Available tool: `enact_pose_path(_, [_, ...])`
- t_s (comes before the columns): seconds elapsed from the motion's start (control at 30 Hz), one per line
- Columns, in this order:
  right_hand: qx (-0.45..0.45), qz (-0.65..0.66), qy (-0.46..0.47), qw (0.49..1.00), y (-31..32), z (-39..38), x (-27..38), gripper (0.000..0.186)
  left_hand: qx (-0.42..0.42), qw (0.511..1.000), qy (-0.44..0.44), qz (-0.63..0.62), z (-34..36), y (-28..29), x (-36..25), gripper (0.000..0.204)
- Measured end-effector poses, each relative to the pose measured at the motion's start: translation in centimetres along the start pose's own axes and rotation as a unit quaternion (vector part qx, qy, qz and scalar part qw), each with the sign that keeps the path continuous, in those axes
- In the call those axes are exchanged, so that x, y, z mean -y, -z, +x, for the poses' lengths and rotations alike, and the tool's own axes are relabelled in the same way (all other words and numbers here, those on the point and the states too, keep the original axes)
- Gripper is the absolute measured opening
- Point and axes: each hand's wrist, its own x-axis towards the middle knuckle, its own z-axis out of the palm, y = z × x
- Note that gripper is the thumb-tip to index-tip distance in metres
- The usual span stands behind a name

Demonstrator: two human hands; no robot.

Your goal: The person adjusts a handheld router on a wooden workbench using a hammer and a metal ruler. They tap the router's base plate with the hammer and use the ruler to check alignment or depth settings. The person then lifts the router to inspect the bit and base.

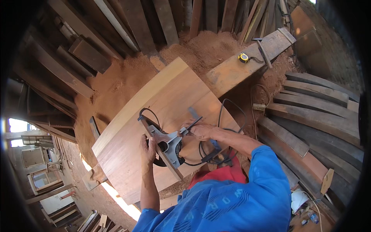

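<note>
A power tool with a grey metal base (168, 141), which looks like a router, rests on a wide wooden panel (131, 127). A wooden strip (161, 150) runs across the base. My left hand (148, 147) is closed on the strip's left side, thumb on top. My right hand (201, 132) is closed by the end of the base's arm, next to a thin dark rod (194, 123). What its fingers grip is partly hidden. A black cable (228, 101) loops over the panel's right side, behind my right forearm.
A thick beam (235, 71) at the far right bears a yellow tape measure (243, 58) and a hammer-like tool (263, 53). Stacked boards (313, 116) lie at right; planks (143, 27) lean at the back above reddish sawdust (112, 83). A power strip (259, 106) lies beside the beam.
</note>
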Motion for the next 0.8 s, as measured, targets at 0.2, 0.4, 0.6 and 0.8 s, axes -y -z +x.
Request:
enact_pose_path(0.2, [0.002, 0.056, 0.047, 0.997, -1.3, -0.4, -3.9, 0.023, -0.022, 0.999, -0.008, -0.035, 0.5, -2.3, -1.5, 0.034])
enact_pose_path(0.4, [-0.019, 0.045, 0.031, 0.998, -1.9, -0.6, -2.4, 0.025, -0.005, 1.0, -0.012, -0.013, 0.2, -1.2, -2.4, 0.032])
enact_pose_path(0.6, [-0.026, 0.013, -0.188, 0.982, 1.9, -1.2, 2.3, 0.032, -0.013, 0.999, -0.028, -0.025, 0.9, -2.0, -1.2, 0.035])
enact_pose_path(0.8, [-0.347, 0.1, -0.322, 0.875, -2.3, -9.1, 7.3, 0.044, -0.01, 0.997, -0.013, -0.078, 0.1, -2.7, -1.9, 0.04])
